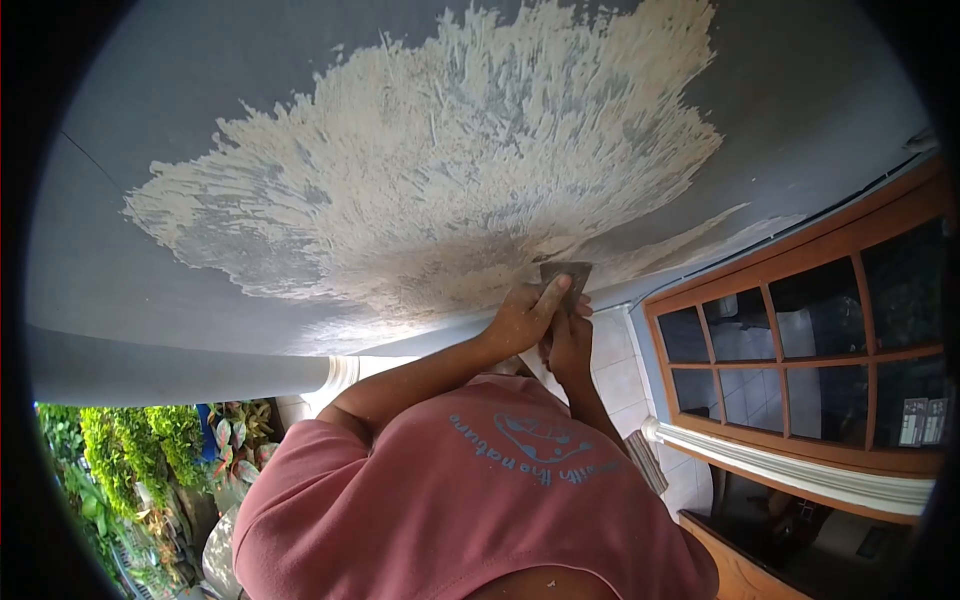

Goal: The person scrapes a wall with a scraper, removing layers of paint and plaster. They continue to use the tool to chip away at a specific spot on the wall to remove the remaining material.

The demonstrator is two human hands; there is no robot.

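Note:
A putty knife [573, 270] with a flat grey blade is held up against the wall, its edge at the lower border of a rough patch. My left hand [526, 312] is closed round it, the thumb lying along the blade. Just beside it, my right hand [570, 343] is wrapped round the lower part of the tool, so the handle is hidden. The rough patch [450, 150] is pale cream and streaked, spreading wide over the grey-blue wall [130, 260]. Brownish bare areas show near the blade.
A brown-framed window [765, 320] with several panes stands at the right, above a white ledge [800, 470]. A thin cable runs along its top. Green plants [140, 450] grow at the lower left. Pale floor tiles [620, 380] lie below the hands.

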